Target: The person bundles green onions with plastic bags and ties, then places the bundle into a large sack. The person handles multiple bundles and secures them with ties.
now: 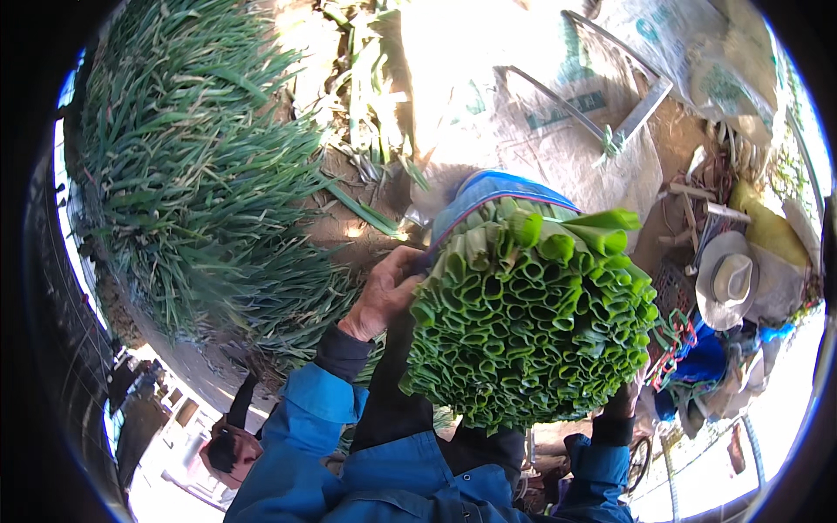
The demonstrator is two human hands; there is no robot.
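Note:
A large bundle of cut green onions or leeks (pixel 536 327) stands before my body, its hollow cut green ends facing up at me. A blue sheet with a red edge (pixel 480 196) wraps its far side. At the left edge of the bundle, my left hand (pixel 389 294) grips the rim of the wrap with bent fingers. My right hand (pixel 628 392) is at the bundle's lower right side, mostly hidden behind the leaves; its fingers cannot be seen.
A great heap of long green leaves (pixel 209 183) lies at left. Ahead are a woven plastic sheet (pixel 543 144) and a metal frame (pixel 637 111). At right are a pale brimmed hat (pixel 727 281), coloured straps and a blue cloth. Another person (pixel 232 451) is at lower left.

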